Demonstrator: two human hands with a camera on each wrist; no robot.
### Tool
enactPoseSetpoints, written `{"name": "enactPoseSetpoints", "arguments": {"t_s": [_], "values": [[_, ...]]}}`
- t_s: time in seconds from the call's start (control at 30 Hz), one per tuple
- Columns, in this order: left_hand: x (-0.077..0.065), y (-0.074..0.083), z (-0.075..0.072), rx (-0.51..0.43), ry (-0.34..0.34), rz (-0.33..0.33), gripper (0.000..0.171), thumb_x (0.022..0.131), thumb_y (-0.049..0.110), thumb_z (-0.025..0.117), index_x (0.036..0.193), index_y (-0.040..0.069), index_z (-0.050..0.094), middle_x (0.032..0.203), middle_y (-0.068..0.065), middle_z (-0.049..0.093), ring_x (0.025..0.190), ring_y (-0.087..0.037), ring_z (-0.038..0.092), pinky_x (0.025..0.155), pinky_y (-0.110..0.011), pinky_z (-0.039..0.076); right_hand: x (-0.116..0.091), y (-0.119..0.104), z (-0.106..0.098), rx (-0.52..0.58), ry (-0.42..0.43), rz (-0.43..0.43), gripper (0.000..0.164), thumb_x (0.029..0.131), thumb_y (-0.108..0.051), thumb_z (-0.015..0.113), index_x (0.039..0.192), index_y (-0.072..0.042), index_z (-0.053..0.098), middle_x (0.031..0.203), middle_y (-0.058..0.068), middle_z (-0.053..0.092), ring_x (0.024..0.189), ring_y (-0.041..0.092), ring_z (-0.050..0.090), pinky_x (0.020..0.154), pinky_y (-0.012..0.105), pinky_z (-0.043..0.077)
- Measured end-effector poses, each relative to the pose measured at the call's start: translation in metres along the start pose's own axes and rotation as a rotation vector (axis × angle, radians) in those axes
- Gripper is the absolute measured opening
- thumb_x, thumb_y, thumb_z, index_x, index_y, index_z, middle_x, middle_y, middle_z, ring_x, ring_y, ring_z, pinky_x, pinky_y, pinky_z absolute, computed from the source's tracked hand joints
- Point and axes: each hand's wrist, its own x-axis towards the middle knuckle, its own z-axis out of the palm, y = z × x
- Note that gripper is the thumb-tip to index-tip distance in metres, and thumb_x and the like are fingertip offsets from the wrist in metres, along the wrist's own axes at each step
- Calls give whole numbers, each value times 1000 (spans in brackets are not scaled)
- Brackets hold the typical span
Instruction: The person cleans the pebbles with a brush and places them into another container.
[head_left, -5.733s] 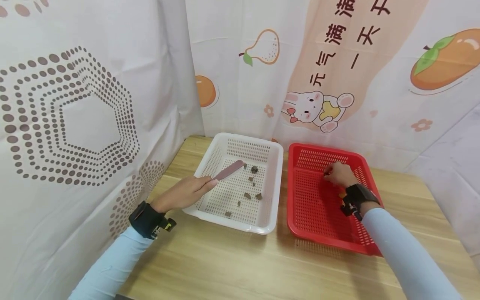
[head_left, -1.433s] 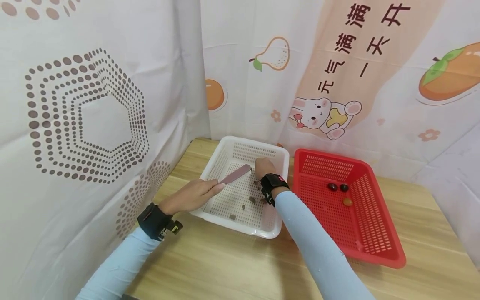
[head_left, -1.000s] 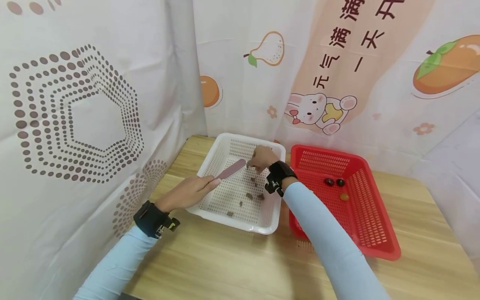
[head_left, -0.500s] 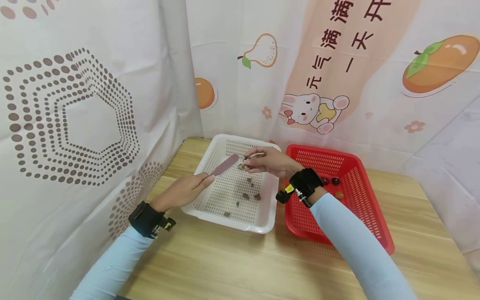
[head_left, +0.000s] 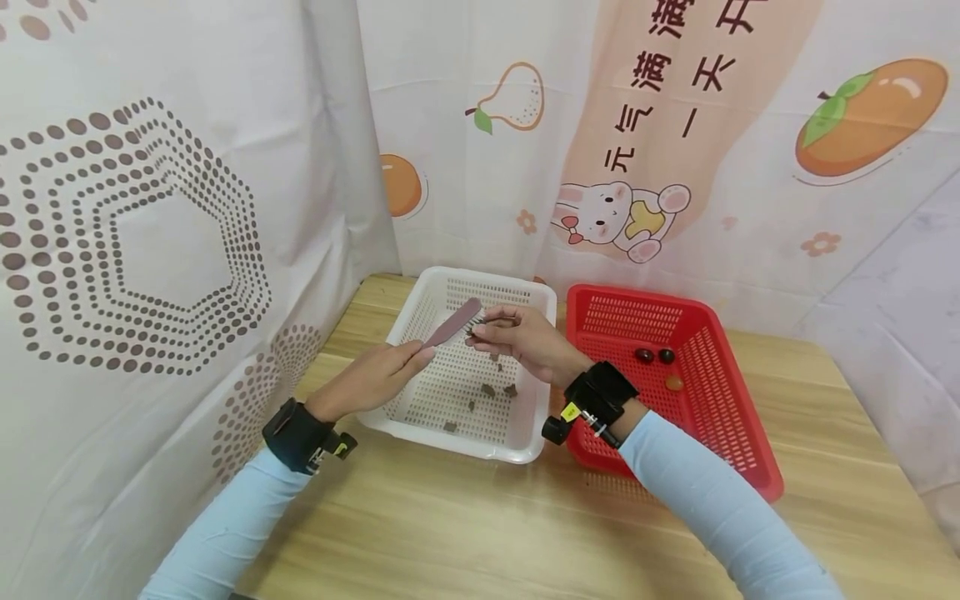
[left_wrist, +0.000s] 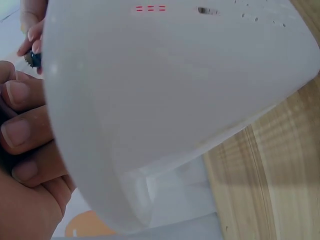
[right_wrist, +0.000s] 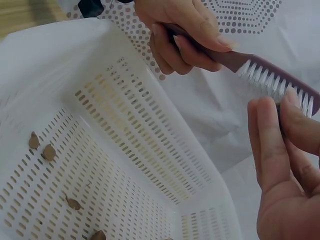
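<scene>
My left hand (head_left: 372, 375) grips the handle of a mauve brush (head_left: 453, 322) with white bristles (right_wrist: 260, 77), held over the white plastic basket (head_left: 465, 450). Fingertips and thumb of my right hand (head_left: 534, 340) pinch a small dark piece (left_wrist: 34, 59) right at the bristles near the brush's tip. Most of that piece is hidden by the fingers; its edge looks jagged in the left wrist view. Several small brown pieces, like this one (right_wrist: 48, 152), lie apart on the basket's slotted floor, some shaped like tiny turtles.
To the right stands a red plastic basket (head_left: 750, 433). Inside it lie two dark smooth ovals, one of them here (head_left: 643, 355), and an amber-coloured one (head_left: 674, 382). Both baskets sit on a wood-grain table (head_left: 420, 517), with printed curtains (head_left: 465, 225) behind and at the left.
My right hand went from the red basket into the white one, then rose with a small dark piece to the brush's bristles. My left hand kept the brush in about the same place.
</scene>
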Motion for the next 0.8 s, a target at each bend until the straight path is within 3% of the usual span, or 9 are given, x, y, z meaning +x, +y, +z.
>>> {"name": "enactPoseSetpoints", "arguments": {"t_s": [0.27,0.43,0.6,0.8], "values": [[3,6,-2,-22,7,7,40,103,48,27,96,17,52,64,5,36,50,-10,33,49,-29,31,-6,3,15,-55,1,-25,21,88,-7,68,104,0,56,111,25,63,97,32,66,90,46,46],[5,9,-2,-7,5,25,39,103,47,28,91,18,51,62,6,36,49,-8,30,48,-28,29,-9,1,11,-96,90,-91,19,88,-6,68,101,0,55,105,24,65,90,30,68,85,44,48],[6,7,1,6,-6,28,40,103,48,27,89,19,51,62,7,33,50,-8,29,48,-27,28,-12,3,10,-152,33,-90,23,88,-7,68,102,1,53,108,27,64,92,33,67,83,43,50],[5,7,4,-3,-15,21,43,103,50,26,89,17,51,61,7,32,50,-8,29,48,-27,27,-14,3,3,-169,94,-135,26,87,-6,69,109,1,57,104,24,66,91,31,68,82,42,51]]}}
